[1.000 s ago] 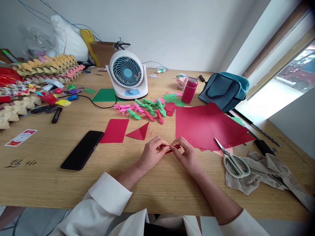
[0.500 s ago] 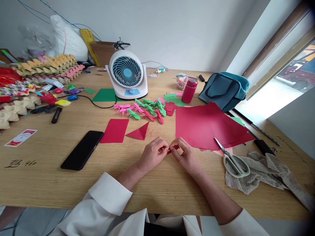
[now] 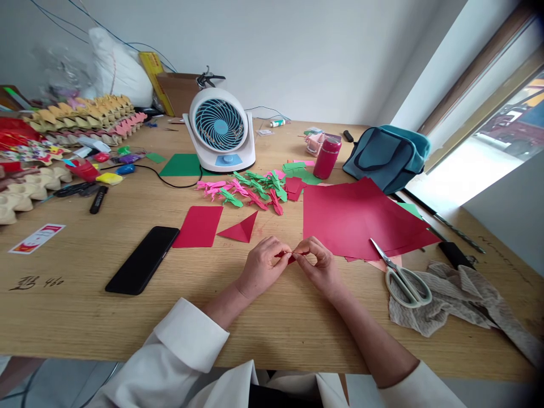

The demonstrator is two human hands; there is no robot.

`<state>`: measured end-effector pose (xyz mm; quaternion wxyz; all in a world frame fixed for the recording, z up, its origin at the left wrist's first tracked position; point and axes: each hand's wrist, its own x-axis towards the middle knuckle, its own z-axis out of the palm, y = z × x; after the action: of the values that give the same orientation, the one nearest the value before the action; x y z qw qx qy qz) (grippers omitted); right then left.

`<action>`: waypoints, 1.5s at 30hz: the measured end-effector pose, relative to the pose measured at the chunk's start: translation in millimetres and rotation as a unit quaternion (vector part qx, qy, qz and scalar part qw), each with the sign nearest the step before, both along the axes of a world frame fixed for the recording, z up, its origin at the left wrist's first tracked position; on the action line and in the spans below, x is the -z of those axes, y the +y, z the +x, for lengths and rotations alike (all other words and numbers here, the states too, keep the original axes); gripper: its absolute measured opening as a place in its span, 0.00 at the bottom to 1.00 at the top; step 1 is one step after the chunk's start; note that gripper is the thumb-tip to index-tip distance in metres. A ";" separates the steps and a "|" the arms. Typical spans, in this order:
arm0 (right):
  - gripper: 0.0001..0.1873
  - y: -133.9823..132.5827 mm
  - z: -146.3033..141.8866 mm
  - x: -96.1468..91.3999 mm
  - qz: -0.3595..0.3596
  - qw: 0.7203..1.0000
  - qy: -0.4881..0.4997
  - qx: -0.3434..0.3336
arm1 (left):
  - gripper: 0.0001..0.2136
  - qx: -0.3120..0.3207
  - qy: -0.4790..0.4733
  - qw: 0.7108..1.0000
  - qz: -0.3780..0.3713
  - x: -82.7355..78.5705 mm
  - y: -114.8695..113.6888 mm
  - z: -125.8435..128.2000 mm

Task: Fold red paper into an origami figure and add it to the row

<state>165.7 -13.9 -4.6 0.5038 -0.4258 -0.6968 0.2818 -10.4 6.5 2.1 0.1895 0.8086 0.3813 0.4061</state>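
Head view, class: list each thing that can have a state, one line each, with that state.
Red paper piece: folded small, held between both hands.
Left hand: pinching its left end.
Right hand: pinching its right end.
Scissors: shut, lying flat.
Phone: face up, screen dark.
Red bottle: upright, capped.
Red triangle: folded, lying flat.

A fan [image 3: 221, 129] is standing at eleven o'clock on the table [image 3: 85, 317], a bag [image 3: 386, 154] sitting at one, red sheets [image 3: 357, 218] lying at two, scissors [image 3: 402, 277] resting against a cloth [image 3: 459, 297] at four, a phone [image 3: 142, 259] lying at eight.
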 end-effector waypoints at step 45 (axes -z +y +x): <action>0.08 6.5 7.7 8.7 -0.068 0.994 0.062 0.061 | 0.07 -0.025 -0.151 0.968 -0.198 13.5 8.7 3.8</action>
<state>173.4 -7.4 -13.3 0.5325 -0.4818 -0.6162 0.3234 -6.6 15.2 -11.5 0.3915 0.6741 0.4412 0.4446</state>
